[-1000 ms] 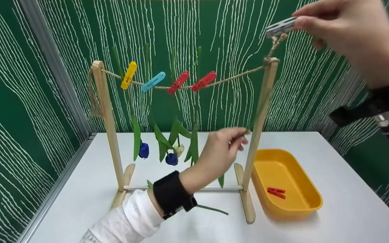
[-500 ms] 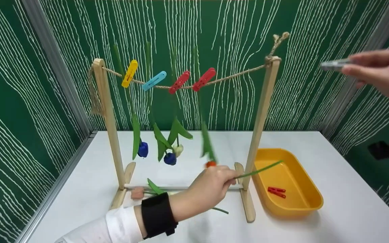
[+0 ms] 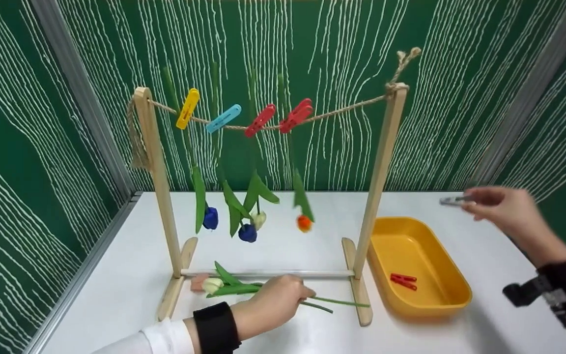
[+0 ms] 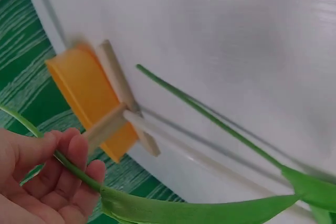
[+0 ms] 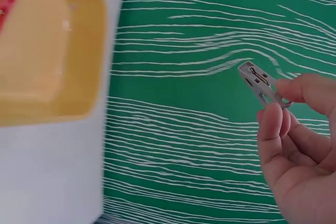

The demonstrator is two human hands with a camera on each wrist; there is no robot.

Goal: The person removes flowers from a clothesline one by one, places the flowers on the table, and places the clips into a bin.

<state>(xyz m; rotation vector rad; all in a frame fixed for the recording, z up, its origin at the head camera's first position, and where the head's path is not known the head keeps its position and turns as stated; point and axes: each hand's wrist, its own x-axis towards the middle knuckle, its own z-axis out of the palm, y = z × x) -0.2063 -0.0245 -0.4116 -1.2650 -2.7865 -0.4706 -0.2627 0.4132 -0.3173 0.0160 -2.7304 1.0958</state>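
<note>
My left hand (image 3: 275,300), low over the table, pinches the green stem (image 4: 76,171) of an artificial tulip; its head appears to be the white tulip (image 3: 212,285). Beside it lies a pink tulip (image 3: 198,282), partly covered, with a second stem (image 4: 210,114) on the table. Out to the right, my right hand (image 3: 504,211) holds a grey clothespin (image 5: 262,85) between thumb and fingers. Yellow (image 3: 188,109), blue (image 3: 223,118) and red clothespins (image 3: 260,120) clip several upside-down tulips to a rope (image 3: 347,109), among them an orange tulip (image 3: 304,223).
The rope spans two wooden posts (image 3: 380,162) of a stand with a white crossbar (image 3: 312,273). Right of the stand sits a yellow tray (image 3: 452,275) with a red clothespin (image 3: 403,281) in it. Green walls with white lines close in the table.
My left hand has come down and left from beside the right post, lowering the tulip to the table. My right hand went from above that post outward and down, clothespin still held.
</note>
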